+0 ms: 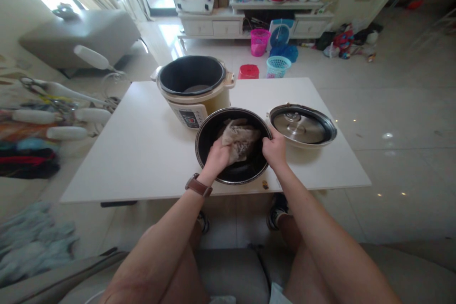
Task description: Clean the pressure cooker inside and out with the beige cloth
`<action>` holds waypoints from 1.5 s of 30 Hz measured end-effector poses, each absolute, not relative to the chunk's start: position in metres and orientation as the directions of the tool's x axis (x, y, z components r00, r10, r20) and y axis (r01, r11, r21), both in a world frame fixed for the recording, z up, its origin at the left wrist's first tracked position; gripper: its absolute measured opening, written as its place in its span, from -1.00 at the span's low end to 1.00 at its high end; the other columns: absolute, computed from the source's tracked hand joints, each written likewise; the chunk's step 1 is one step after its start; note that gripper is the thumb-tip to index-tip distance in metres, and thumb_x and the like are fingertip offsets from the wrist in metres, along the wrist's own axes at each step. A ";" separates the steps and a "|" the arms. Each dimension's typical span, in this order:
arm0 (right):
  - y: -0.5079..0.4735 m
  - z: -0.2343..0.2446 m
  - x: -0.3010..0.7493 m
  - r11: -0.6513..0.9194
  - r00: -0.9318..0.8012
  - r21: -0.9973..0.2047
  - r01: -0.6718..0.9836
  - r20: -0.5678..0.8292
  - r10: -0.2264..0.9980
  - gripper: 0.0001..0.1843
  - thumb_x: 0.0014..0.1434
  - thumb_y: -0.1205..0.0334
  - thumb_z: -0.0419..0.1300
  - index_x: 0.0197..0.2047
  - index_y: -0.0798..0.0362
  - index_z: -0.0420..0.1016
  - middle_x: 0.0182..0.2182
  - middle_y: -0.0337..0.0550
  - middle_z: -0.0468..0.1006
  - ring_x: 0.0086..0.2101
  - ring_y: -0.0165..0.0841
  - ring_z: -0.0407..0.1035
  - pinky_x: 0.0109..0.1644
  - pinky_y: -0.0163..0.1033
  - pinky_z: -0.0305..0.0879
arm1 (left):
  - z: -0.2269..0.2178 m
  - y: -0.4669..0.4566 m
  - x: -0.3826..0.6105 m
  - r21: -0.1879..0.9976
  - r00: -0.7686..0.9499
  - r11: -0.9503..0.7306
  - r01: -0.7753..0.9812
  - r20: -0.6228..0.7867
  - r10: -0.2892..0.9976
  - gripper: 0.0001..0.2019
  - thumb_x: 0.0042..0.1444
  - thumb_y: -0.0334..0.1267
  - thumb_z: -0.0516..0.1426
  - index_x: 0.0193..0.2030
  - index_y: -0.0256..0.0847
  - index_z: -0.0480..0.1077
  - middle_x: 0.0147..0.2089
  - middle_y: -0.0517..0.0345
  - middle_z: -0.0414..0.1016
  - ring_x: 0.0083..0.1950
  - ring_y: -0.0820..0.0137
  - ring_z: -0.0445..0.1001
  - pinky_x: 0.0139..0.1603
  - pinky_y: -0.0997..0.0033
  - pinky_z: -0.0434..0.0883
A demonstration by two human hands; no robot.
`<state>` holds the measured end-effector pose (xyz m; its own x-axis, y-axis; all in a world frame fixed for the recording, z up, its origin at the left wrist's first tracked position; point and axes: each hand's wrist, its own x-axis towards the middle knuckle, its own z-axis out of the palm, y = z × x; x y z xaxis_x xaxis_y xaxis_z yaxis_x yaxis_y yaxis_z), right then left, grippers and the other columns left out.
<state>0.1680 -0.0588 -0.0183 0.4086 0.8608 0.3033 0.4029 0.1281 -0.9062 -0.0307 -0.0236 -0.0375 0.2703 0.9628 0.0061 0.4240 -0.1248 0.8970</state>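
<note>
1. In the head view, the left hand (217, 156) reached into a dark, round pot (249, 169) and was closed on a crumpled, pale cloth (239, 138); the cloth covered most of its fingertips.
2. The right hand (275, 148) pinched the pot's right rim, thumb showing at the edge, while its other fingers were hidden behind the wall.
3. The pot was tilted toward the person above the near edge of the white counter (117, 152); whether its base touched the top could not be told. The cloth and left hand hid part of its floor.
4. A cooker body (194, 100) stood open on the far left part of the counter, the pot overlapping its lower right side. The markings on its control panel (191, 116) were too small to read.
5. The lid (302, 126) lay to the right, metal underside up, just beside the right hand.
6. A brown-strapped watch (198, 185) circled the left wrist.
7. Beyond the far edge, a red stool (248, 71) and a turquoise basket (278, 63) were partly cut off by the counter.
8. At far left, a heap of items (32, 118) was blurred.
</note>
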 end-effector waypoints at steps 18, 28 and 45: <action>-0.058 -0.022 0.164 0.084 0.447 -0.915 0.396 0.272 0.852 -0.48 -0.02 0.32 0.04 -0.09 0.08 0.73 -0.20 -0.07 0.76 -0.14 -0.08 0.60 0.13 0.01 0.51 | -0.024 -0.063 -0.019 0.379 0.691 -0.592 0.711 -0.223 0.688 -0.33 0.21 -0.62 -0.03 0.40 -0.13 0.44 0.61 -0.01 0.25 0.69 -0.11 -0.01 0.58 -0.43 0.08; -0.061 -0.019 0.149 0.179 0.362 -0.918 0.355 0.311 0.879 -0.41 -0.01 0.34 0.04 0.01 0.03 0.72 0.02 -0.12 0.76 0.02 -0.12 0.59 0.27 -0.04 0.45 | -0.006 -0.044 -0.026 0.279 0.404 -0.362 0.889 -0.108 0.909 -0.34 0.29 -0.54 -0.06 0.49 -0.20 0.37 0.54 -0.10 0.36 0.69 -0.15 -0.04 0.57 -0.28 0.18; -0.047 -0.041 0.173 0.028 0.467 -0.950 0.310 0.178 0.866 -0.61 -0.15 0.31 0.05 -0.31 0.04 0.66 -0.41 -0.18 0.63 -0.30 -0.20 0.46 -0.05 -0.10 0.43 | 0.015 -0.044 -0.041 0.638 0.680 -0.346 0.688 -0.399 0.615 -0.64 0.24 -0.30 0.08 0.01 -0.16 0.67 0.09 -0.01 0.72 0.13 0.07 0.65 0.14 0.21 0.49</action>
